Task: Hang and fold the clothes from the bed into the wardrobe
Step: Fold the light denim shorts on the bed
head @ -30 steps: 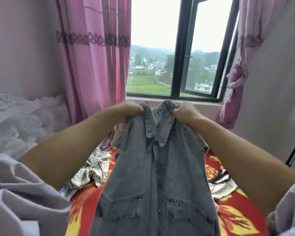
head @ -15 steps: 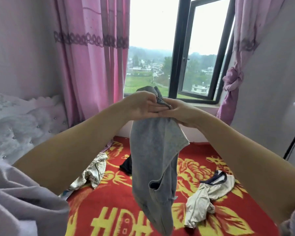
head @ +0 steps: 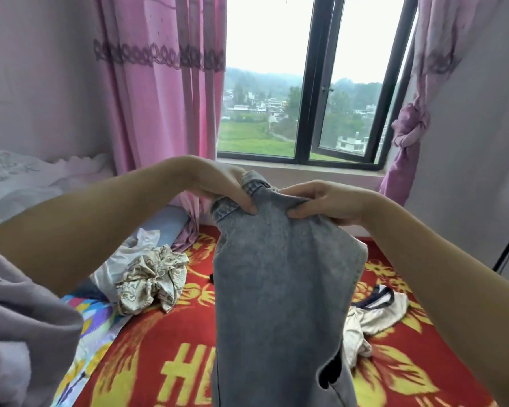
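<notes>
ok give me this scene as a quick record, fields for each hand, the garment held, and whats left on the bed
left hand: pinches the collar end of the denim garment
right hand: grips the garment's top edge
denim garment: grey, hanging folded lengthwise above the bed
red blanket: covers the bed
patterned cloth: crumpled, left side
white garment: crumpled, right side

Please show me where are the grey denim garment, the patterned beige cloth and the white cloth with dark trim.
grey denim garment (head: 282, 274): head view, middle of hanging fabric.
patterned beige cloth (head: 152, 279): head view, crumpled middle.
white cloth with dark trim (head: 373, 315): head view, pale body.
</notes>
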{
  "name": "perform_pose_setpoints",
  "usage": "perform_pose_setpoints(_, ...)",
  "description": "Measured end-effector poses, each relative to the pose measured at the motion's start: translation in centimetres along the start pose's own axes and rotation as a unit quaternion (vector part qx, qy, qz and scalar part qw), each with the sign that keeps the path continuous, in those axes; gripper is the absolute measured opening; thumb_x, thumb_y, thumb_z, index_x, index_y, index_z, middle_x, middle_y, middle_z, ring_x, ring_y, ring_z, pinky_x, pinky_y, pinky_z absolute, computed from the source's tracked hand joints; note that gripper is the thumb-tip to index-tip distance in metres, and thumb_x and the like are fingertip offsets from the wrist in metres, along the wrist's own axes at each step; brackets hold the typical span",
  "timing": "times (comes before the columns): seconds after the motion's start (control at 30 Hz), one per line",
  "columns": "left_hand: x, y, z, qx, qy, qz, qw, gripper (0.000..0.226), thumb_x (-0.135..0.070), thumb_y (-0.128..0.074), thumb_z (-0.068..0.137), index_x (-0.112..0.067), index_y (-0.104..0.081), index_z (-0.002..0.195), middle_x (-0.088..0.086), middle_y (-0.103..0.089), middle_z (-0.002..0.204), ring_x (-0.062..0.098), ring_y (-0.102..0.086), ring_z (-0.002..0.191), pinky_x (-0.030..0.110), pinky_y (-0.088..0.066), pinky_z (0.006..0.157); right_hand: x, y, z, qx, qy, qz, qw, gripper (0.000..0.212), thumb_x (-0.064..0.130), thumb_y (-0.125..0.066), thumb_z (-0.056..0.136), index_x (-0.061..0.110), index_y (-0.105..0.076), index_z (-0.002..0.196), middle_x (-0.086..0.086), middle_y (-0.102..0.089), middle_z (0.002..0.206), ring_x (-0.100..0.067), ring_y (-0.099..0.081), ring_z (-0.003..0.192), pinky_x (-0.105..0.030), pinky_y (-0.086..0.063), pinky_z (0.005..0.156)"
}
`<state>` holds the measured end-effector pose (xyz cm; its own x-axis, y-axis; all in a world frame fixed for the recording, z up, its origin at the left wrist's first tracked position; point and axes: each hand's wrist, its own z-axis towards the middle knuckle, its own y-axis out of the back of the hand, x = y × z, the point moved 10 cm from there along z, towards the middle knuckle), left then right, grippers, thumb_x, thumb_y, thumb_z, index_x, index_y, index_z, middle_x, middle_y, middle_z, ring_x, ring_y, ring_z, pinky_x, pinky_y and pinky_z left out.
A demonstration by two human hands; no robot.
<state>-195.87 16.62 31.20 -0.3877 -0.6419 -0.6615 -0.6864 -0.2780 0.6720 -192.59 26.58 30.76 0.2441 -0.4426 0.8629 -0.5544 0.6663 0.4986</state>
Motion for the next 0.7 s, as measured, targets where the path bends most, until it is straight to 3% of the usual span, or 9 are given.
perform_pose_setpoints(0.1,-0.5,0.6,0.4,-0.038,-0.023,-0.022,0.999,0.015,0.003,-0.063,0.085,-0.007,-0.062,0.096,0.002,-0.073,0.09,0.019,-0.07,0.086,0.027,-0.056,0.073,-2.1,1.1,-0.6,-0.05,-0.017,0.008,0.999,0.035,0.003,-0.059,0.091,0.015,-0.059,0.124,-0.005,-0.067,0.117,-0.018,-0.066,0.101,-0.032,-0.055,0.085)
perform_pose_setpoints(0.2,0.6,1.9,1.0,-0.062,0.002,-0.01,0.998,0.014,0.003,-0.062,0.085,-0.009,-0.064,0.092,0.001,-0.074,0.087,0.015,-0.071,0.079,0.026,-0.058,0.069,-8.5,1.2,-1.2,-0.048,-0.104,-0.136,0.984,0.003,0.01,-0.065,0.089,0.008,-0.064,0.092,0.001,-0.068,0.083,-0.006,-0.062,0.072,-0.032,-0.054,0.073)
perform_pose_setpoints(0.3,3.2,3.1,3.6,-0.096,0.067,0.136,0.984,0.015,-0.009,-0.071,0.082,-0.018,-0.064,0.092,0.005,-0.071,0.098,0.017,-0.068,0.082,0.033,-0.057,0.081,-13.9,2.8,-0.2,-0.096,-0.166,-0.249,0.949,0.028,0.021,-0.065,0.09,0.017,-0.056,0.064,0.016,-0.053,0.059,0.004,-0.045,0.053,-0.025,-0.042,0.061)
perform_pose_setpoints(0.37,4.1,4.2,5.7,-0.125,0.096,0.247,0.956,0.017,-0.016,-0.074,0.08,-0.022,-0.063,0.092,0.004,-0.069,0.1,0.019,-0.065,0.084,0.038,-0.055,0.085,-14.9,4.0,1.5,-0.117,-0.179,-0.33,0.92,0.02,0.021,-0.061,0.089,0.016,-0.058,0.071,0.007,-0.058,0.068,-0.004,-0.052,0.063,-0.026,-0.043,0.062)
perform_pose_setpoints(0.47,3.7,7.4,7.3,-0.201,0.083,0.289,0.933,0.012,-0.013,-0.068,0.082,-0.023,-0.062,0.087,0.005,-0.069,0.095,0.021,-0.064,0.078,0.041,-0.058,0.078,-14.2,7.5,3.8,-0.205,-0.148,-0.402,0.88,0.007,0.01,-0.054,0.084,0.012,-0.061,0.085,-0.006,-0.067,0.091,-0.022,-0.064,0.088,-0.03,-0.047,0.07)
perform_pose_setpoints(0.6,1.4,11.0,5.4,-0.339,0.007,0.345,0.875,0.017,-0.006,-0.05,0.09,-0.017,-0.06,0.097,0.008,-0.064,0.099,0.026,-0.062,0.088,0.042,-0.055,0.079,-9.5,12.1,3.8,-0.348,-0.087,-0.441,0.823,0.02,0.004,-0.046,0.085,0.017,-0.06,0.089,-0.012,-0.067,0.094,-0.031,-0.064,0.086,-0.035,-0.049,0.072)
perform_pose_setpoints(0.67,0.8,10.8,4.1,-0.375,-0.035,0.37,0.849,0.029,-0.003,-0.051,0.088,-0.013,-0.063,0.112,0.009,-0.065,0.102,0.028,-0.062,0.091,0.042,-0.054,0.081,-7.9,12.9,3.8,-0.368,-0.067,-0.457,0.807,0.025,0.002,-0.043,0.086,0.014,-0.062,0.098,-0.013,-0.067,0.094,-0.033,-0.063,0.085,-0.039,-0.051,0.073)
perform_pose_setpoints(0.7,1.3,10.1,3.7,-0.369,-0.04,0.363,0.855,0.032,-0.001,-0.051,0.087,-0.012,-0.063,0.114,0.008,-0.067,0.101,0.027,-0.063,0.09,0.04,-0.054,0.079,-8.1,12.7,4.0,-0.358,-0.064,-0.456,0.812,0.026,0.002,-0.043,0.084,0.014,-0.062,0.097,-0.012,-0.067,0.091,-0.032,-0.063,0.083,-0.04,-0.051,0.073)
